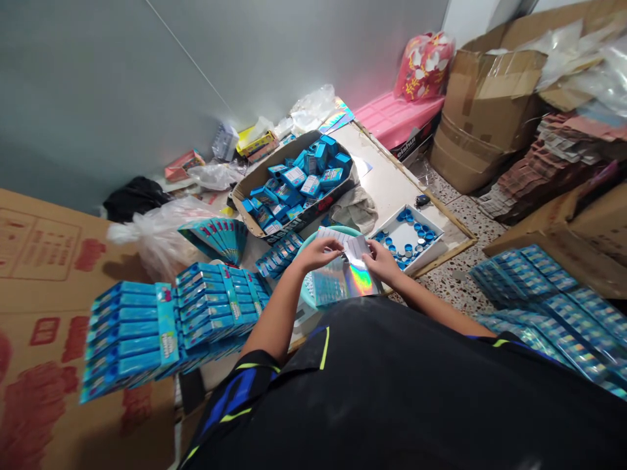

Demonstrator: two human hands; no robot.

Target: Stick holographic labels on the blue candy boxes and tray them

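left hand [317, 253], what is held by it?

a white paper [337, 239] is pinched, and the right hand [383, 262] pinches it too.

where is the paper?

it is held over a shiny rainbow sheet [347, 282] and a blue-green tub [304, 287], near blue boxes [294, 184].

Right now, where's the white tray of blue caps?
In the head view, the white tray sits right of the teal bowl, just beyond the right hand.

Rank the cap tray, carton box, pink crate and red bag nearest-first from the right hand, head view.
Right hand:
1. Cap tray, beside it
2. Carton box, ahead left
3. Pink crate, farther ahead
4. Red bag, beyond the crate
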